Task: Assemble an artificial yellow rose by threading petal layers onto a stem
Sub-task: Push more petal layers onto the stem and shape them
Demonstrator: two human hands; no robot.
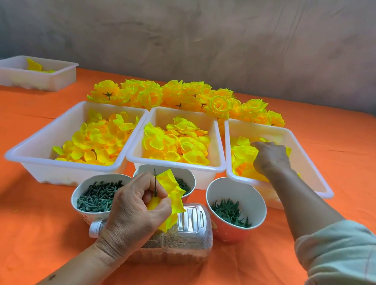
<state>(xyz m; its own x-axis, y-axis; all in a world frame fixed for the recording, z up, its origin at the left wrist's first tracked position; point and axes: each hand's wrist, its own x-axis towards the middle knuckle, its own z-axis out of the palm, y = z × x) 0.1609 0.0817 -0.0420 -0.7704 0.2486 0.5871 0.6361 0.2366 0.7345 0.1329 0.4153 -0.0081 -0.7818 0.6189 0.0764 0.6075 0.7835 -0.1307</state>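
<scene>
Left hand (136, 209) grips stem (154, 185) upright, tip free above the fist for threading; petal layer (173, 196) bunched just right of grip. Right hand (271, 160) in far-right tray (317, 179), on petals (242, 152); I cannot tell if pinching.

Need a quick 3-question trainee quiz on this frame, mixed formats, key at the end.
1. True or false: the right hand reaches into the middle tray.
2. The left hand grips: A) a cup B) a thin stem with yellow petals C) the bottle.
3. Fill in: the finished roses lie ___ the row of three trays.
Key: 1 false, it reaches into the right tray; 2 B; 3 behind.
</scene>
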